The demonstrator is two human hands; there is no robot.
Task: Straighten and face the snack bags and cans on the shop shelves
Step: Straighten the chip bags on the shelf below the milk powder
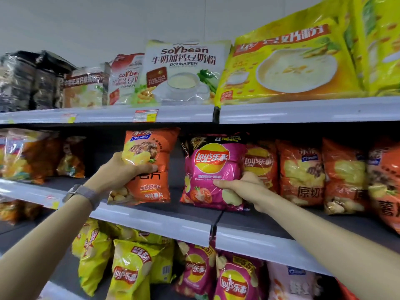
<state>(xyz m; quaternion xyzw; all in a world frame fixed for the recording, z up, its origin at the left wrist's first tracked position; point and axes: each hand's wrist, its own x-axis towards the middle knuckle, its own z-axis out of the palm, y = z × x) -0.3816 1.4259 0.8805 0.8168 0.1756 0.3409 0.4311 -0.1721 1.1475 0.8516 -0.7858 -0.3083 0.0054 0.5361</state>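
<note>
On the middle shelf (151,217) an orange chip bag (151,180) stands upright, and my left hand (125,169) grips its left side at mid height. Just to its right stands a pink Lay's chip bag (212,165), facing forward. My right hand (244,187) holds that bag at its lower right edge, thumb across the front. A gap of bare shelf separates the two bags. A watch sits on my left wrist.
More orange and red chip bags (303,174) line the middle shelf to the right, and others lie far left (28,156). Soybean powder bags (184,72) and a large yellow bag (292,61) fill the top shelf. Yellow and pink Lay's bags (134,269) crowd the shelf below.
</note>
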